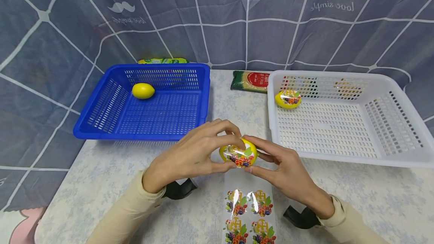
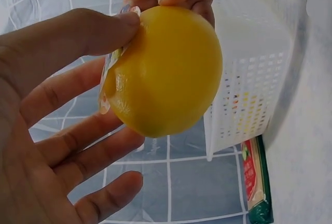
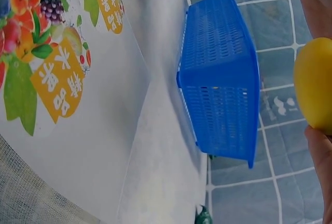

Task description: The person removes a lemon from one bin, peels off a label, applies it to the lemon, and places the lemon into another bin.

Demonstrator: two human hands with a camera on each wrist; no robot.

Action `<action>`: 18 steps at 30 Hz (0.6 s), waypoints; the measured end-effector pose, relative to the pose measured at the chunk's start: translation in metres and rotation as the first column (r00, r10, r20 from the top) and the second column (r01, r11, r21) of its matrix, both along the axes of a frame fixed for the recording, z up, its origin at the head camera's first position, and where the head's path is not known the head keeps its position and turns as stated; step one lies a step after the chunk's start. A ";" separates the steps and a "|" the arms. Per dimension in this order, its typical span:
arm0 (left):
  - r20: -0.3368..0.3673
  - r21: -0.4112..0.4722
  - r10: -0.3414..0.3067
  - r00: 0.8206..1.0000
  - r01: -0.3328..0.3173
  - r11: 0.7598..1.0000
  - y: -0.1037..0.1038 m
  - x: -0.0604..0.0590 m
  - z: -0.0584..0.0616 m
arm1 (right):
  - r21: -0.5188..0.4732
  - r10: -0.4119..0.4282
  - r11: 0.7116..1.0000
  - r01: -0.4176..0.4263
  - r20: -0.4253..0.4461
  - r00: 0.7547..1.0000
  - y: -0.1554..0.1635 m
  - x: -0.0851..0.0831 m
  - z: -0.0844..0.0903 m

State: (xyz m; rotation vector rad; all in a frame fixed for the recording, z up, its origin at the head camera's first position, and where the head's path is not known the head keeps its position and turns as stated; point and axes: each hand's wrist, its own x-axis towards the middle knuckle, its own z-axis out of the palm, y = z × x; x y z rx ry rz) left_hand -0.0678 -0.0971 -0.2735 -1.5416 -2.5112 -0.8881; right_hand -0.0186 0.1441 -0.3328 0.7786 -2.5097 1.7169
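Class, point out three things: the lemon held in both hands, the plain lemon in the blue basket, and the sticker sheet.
held lemon (image 1: 239,155), head view, stickered front
plain lemon (image 1: 143,90), head view, middle
sticker sheet (image 1: 249,214), head view, centre

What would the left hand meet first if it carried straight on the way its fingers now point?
The left hand points right, and its fingers already touch the lemon. Past the lemon, the right hand's fingertips probably come next, though depth is hard to judge.

**Background items on the tabletop**

Blue basket (image 1: 112,123) at left with a plain lemon (image 1: 143,90) inside. White basket (image 1: 400,153) at right holding a stickered lemon (image 1: 288,98). Green-red packet (image 1: 250,81) between the baskets, green packet (image 1: 162,61) behind the blue one. Grid-pattern cloth (image 1: 271,10) backdrop.
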 end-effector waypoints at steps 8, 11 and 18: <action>0.006 -0.009 0.069 0.998 -0.069 0.998 0.005 0.004 0.000 | 0.002 -0.030 1.000 0.030 -0.050 0.998 -0.001 0.001 0.001; 0.012 -0.006 0.096 0.995 -0.096 0.995 0.007 0.005 -0.001 | 0.001 -0.035 0.999 0.035 -0.071 0.997 -0.002 0.000 0.002; 0.030 -0.002 0.107 0.994 -0.107 0.994 0.008 0.005 -0.004 | 0.011 -0.039 0.999 0.040 -0.091 0.995 -0.002 0.000 0.002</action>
